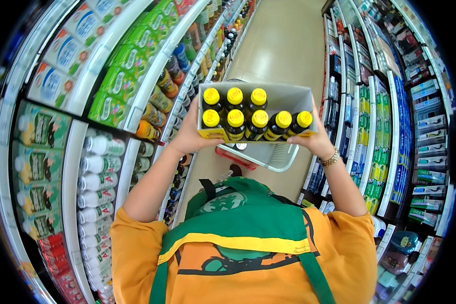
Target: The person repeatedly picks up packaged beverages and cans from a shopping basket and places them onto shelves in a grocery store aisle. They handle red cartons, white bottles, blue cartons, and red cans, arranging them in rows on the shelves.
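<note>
Between my two hands I hold an open cardboard box in front of my chest. Dark bottles with yellow caps stand in it: a full row along the near side and 3 behind it at the left. The far right part of the box shows its bare grey inside. My left hand grips the left end, its thumb under the near edge. My right hand grips the right end in the same way, with a metal-band watch on the wrist. The fingers of both hands are partly hidden behind the box.
Below the box, a pale plastic basket over a red one stands on the tiled floor; a can lid shows inside. Drink shelves run along the left, with bottles and cartons. Shelves of toothpaste and toothbrushes line the right.
</note>
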Demonstrator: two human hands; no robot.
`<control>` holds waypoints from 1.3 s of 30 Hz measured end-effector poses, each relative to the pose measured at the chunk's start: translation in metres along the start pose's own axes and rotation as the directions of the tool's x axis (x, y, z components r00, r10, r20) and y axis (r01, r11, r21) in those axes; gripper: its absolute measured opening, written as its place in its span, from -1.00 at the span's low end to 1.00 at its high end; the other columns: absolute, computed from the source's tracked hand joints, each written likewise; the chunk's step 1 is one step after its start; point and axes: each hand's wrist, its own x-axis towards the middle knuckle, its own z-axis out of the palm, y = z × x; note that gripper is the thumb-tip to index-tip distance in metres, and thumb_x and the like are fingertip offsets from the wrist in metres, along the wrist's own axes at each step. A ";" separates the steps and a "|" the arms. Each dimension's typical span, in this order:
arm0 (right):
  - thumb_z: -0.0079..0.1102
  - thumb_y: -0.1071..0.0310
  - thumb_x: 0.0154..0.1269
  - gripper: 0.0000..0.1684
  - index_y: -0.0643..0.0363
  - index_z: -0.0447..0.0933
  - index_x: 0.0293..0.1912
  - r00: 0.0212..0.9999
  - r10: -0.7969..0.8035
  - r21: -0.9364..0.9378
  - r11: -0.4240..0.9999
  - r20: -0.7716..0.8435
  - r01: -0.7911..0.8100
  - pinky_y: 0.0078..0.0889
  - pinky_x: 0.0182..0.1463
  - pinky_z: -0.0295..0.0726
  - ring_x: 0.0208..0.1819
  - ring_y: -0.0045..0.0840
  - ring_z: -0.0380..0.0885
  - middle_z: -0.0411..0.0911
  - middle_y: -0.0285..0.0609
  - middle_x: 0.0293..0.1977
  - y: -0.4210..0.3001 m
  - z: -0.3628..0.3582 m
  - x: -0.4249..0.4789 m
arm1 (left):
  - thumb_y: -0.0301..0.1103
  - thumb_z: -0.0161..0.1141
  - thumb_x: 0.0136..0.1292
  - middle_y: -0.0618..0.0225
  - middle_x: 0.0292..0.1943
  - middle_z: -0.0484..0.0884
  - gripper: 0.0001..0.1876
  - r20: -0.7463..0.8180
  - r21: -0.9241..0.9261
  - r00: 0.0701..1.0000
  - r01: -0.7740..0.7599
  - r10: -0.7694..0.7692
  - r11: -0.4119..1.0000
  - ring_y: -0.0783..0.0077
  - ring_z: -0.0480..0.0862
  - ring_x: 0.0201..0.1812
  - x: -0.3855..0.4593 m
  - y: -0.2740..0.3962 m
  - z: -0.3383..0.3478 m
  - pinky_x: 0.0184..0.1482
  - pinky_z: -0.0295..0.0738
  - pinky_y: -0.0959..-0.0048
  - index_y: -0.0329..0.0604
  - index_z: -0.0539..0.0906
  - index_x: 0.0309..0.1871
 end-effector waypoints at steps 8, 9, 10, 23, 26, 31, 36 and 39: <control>0.55 0.57 -0.27 0.53 0.12 -0.46 0.46 0.981 0.087 -0.106 0.989 -0.174 -0.107 -0.28 0.44 0.12 0.42 -0.40 0.05 0.02 -0.12 0.41 0.123 -0.013 -0.035 | -0.36 0.56 -0.32 0.01 0.29 0.26 0.26 0.268 0.163 0.963 -0.020 -0.025 0.986 0.12 0.25 0.36 0.041 -0.112 0.035 0.39 0.13 0.29 -0.30 -0.12 0.42; 0.54 0.57 -0.26 0.53 0.12 -0.46 0.46 0.973 0.122 -0.094 0.985 -0.198 -0.143 -0.28 0.44 0.11 0.42 -0.39 0.05 0.02 -0.11 0.40 0.133 -0.012 -0.041 | -0.36 0.56 -0.33 0.02 0.27 0.28 0.26 0.284 0.249 0.958 -0.043 -0.031 0.967 0.10 0.27 0.35 0.042 -0.117 0.040 0.38 0.15 0.29 -0.30 -0.13 0.42; 0.55 0.56 -0.28 0.54 0.12 -0.47 0.45 0.972 0.113 -0.144 0.979 -0.204 -0.144 -0.28 0.45 0.09 0.43 -0.38 0.05 0.01 -0.10 0.41 0.141 -0.011 -0.044 | -0.36 0.56 -0.33 0.01 0.27 0.28 0.26 0.305 0.238 0.952 -0.039 -0.037 0.970 0.09 0.29 0.34 0.043 -0.132 0.044 0.38 0.16 0.28 -0.29 -0.13 0.41; 0.38 0.50 -0.25 0.39 0.19 -0.40 0.44 0.911 0.358 -0.196 0.897 -0.204 -0.397 -0.29 0.43 0.13 0.41 -0.25 0.10 0.10 0.04 0.34 0.217 -0.018 -0.078 | -0.36 0.53 -0.30 0.05 0.21 0.36 0.18 0.465 0.216 0.879 -0.001 -0.102 0.976 0.09 0.41 0.26 0.052 -0.215 0.076 0.30 0.30 0.27 -0.27 -0.07 0.38; 0.42 0.49 -0.27 0.42 0.20 -0.39 0.44 0.903 0.394 -0.152 0.895 -0.170 -0.419 -0.31 0.43 0.11 0.40 -0.27 0.11 0.10 0.02 0.34 0.223 -0.019 -0.079 | -0.36 0.56 -0.32 0.14 0.22 0.33 0.17 0.474 0.091 0.869 0.115 -0.145 0.989 0.18 0.36 0.28 0.046 -0.229 0.079 0.33 0.23 0.27 -0.23 0.00 0.38; 0.42 0.36 -0.04 0.23 0.17 -0.26 0.43 0.868 0.482 0.097 0.875 -0.118 -0.473 -0.35 0.39 0.15 0.35 -0.34 0.17 0.14 0.00 0.33 0.218 -0.017 -0.063 | -0.37 0.57 -0.33 0.15 0.23 0.33 0.18 0.458 0.095 0.866 0.176 -0.200 0.980 0.18 0.35 0.28 0.041 -0.241 0.077 0.33 0.23 0.27 -0.22 0.00 0.38; 0.05 0.30 0.35 -0.52 0.20 0.28 0.21 0.696 0.599 0.273 0.800 -0.396 -0.534 -0.35 0.24 0.34 0.16 -0.41 0.41 0.46 -0.05 0.08 0.241 -0.009 -0.052 | -0.36 0.59 -0.34 0.13 0.22 0.33 0.20 0.439 0.188 0.872 0.147 -0.217 0.971 0.16 0.35 0.28 0.040 -0.253 0.081 0.32 0.25 0.27 -0.23 -0.02 0.38; 0.05 0.32 0.33 -0.62 0.24 0.36 0.10 0.643 0.541 -0.027 0.753 -0.542 -0.657 -0.31 0.14 0.43 0.05 -0.26 0.51 0.53 0.05 -0.02 0.252 -0.010 -0.043 | -0.34 0.58 -0.32 0.07 0.23 0.31 0.21 0.438 0.227 0.866 0.153 -0.241 0.962 0.12 0.35 0.28 0.041 -0.257 0.085 0.32 0.26 0.26 -0.23 -0.05 0.39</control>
